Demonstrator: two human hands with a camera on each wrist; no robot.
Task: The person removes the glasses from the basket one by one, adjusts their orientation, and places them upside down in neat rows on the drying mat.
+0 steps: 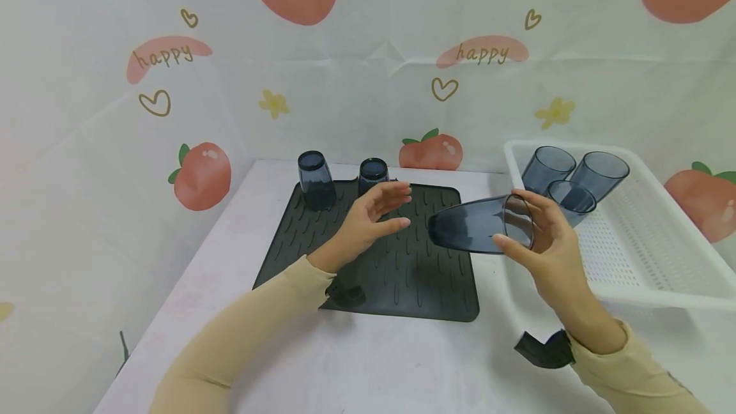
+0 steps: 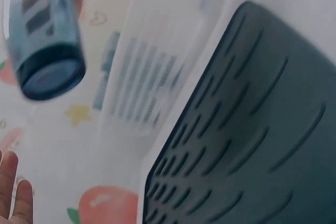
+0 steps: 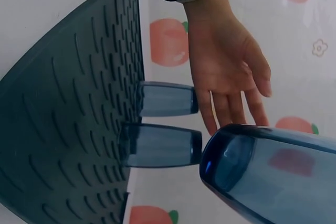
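Note:
A blue-tinted drinking glass [image 1: 471, 223] lies sideways in the air, its thick base pointing left. My right hand [image 1: 549, 251] grips it near the rim, thumb on the near side and fingers on the far side. To the left, my left hand [image 1: 368, 219] hovers above the black drying mat [image 1: 402, 280], fingers apart from the thumb and holding nothing. Two more glasses stand upside down at the mat's back edge: one at the left [image 1: 316, 177] and one partly behind my left hand [image 1: 374, 171]. In the right wrist view the held glass's base [image 3: 228, 161] looms close.
A white plastic basket [image 1: 661, 299] stands at the right, with three blue glasses [image 1: 600, 174] in its back left corner. Its left wall is beside the mat. Behind the white table [image 1: 391, 369] hangs a peach-patterned backdrop [image 1: 356, 101].

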